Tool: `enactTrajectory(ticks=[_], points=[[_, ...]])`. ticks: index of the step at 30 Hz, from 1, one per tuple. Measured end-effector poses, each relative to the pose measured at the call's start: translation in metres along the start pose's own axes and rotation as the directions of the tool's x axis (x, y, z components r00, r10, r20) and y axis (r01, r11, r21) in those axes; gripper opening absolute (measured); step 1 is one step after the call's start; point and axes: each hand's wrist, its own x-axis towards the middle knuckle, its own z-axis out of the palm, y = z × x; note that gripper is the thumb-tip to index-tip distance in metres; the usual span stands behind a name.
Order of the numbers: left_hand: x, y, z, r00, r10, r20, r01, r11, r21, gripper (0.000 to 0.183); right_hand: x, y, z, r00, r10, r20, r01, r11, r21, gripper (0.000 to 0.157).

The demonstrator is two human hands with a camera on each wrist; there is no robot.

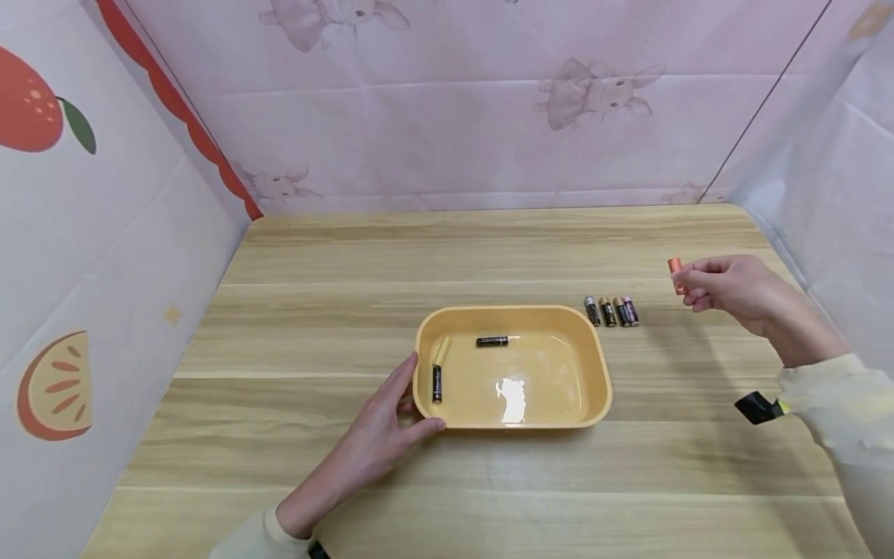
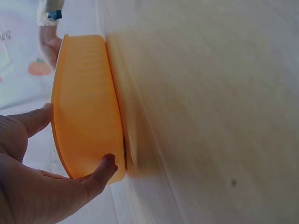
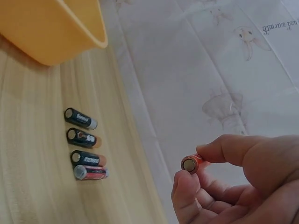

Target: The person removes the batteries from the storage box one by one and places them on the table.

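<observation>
My right hand [image 1: 733,291] pinches an orange battery [image 3: 189,164] between thumb and fingers, raised above the table at the right. Its flat metal end faces the right wrist camera. My left hand [image 1: 380,427] holds the yellow tray [image 1: 594,373] around its near left corner, thumb along the front and fingers at the left side. Inside the tray, one black battery [image 1: 492,341] lies toward the back and another black battery [image 1: 437,384] near the left wall, with a slim yellow cylinder [image 1: 442,351] just behind it.
Several batteries [image 1: 608,312] lie side by side on the wooden table [image 1: 314,303], off the tray's back right corner; one [image 3: 91,172] is reddish, the others dark. Printed cloth walls [image 1: 447,140] stand at the back and both sides. A black band piece [image 1: 757,407] sits at my right sleeve.
</observation>
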Motion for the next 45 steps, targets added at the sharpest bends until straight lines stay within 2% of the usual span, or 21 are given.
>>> enactTrajectory(ticks=[6, 15, 24, 33, 39, 45], points=[[0.000, -0.001, 0.001, 1.000, 0.003, -0.005, -0.003, 1.000, 0.006, 0.101, 0.007, 0.010, 0.005, 1.000, 0.023, 0.002, -0.023, 0.999, -0.040, 0.014], [0.000, -0.002, 0.001, 1.000, 0.006, -0.004, -0.006, 1.000, 0.000, 0.101, 0.017, 0.028, 0.011, 0.999, 0.049, 0.005, -0.048, 0.989, -0.137, 0.037], [0.000, -0.001, 0.001, 1.000, 0.002, -0.006, -0.002, 1.000, 0.002, 0.101, 0.024, 0.045, 0.019, 0.998, 0.053, 0.038, -0.048, 0.992, -0.118, 0.031], [0.000, 0.000, 0.001, 1.000, 0.011, -0.003, -0.011, 1.000, -0.007, 0.101, 0.025, 0.046, 0.026, 0.997, 0.077, 0.010, -0.074, 0.981, -0.177, 0.037], [0.000, -0.001, 0.001, 1.000, 0.003, 0.002, -0.003, 1.000, -0.002, 0.102, 0.028, 0.048, 0.027, 0.995, 0.104, 0.002, -0.101, 0.972, -0.210, 0.034], [0.000, 0.000, 0.001, 1.000, 0.005, -0.001, -0.005, 1.000, 0.015, 0.102, 0.029, 0.053, 0.032, 0.998, 0.056, -0.039, -0.064, 0.964, -0.258, 0.031]])
